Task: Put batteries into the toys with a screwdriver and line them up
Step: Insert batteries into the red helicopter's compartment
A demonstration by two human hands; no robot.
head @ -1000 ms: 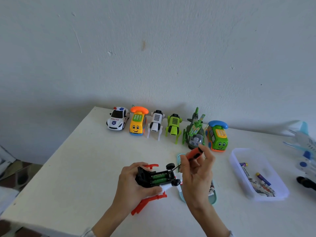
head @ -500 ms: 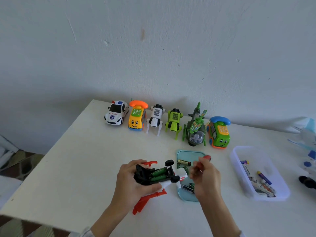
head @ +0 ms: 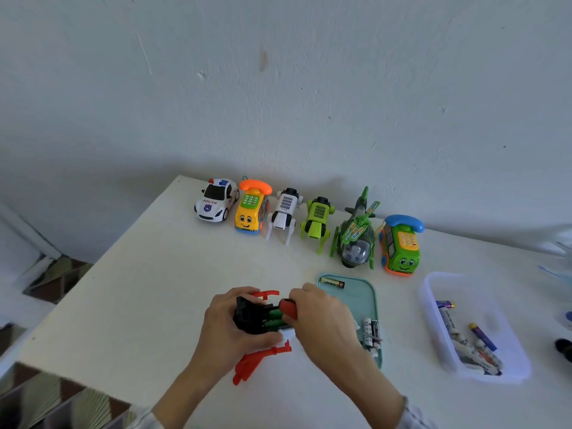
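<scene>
My left hand [head: 229,329] grips an upturned red-and-white toy [head: 263,357] with a black underside near the table's front. Its battery bay is open, and green batteries [head: 274,317] lie in it. My right hand [head: 322,320] holds the red-handled screwdriver [head: 288,308] in its palm while its fingers rest on the toy over the bay. The screwdriver's tip is hidden. Several toys stand lined up along the wall: a police car [head: 215,201], a yellow phone car [head: 250,209], a white robot dog [head: 284,213], a green robot dog [head: 317,221], a green helicopter [head: 356,236] and a green phone car [head: 400,246].
A teal tray [head: 368,301] with loose batteries [head: 371,332] lies just right of my right hand. A clear plastic tub [head: 433,305] holding several more batteries stands further right. Part of a white-and-blue toy shows at the right edge. The table's left edge drops to the floor.
My right hand has come down from above the toy, swung the screwdriver handle into its palm, and moved left onto the battery bay. The left hand keeps its hold.
</scene>
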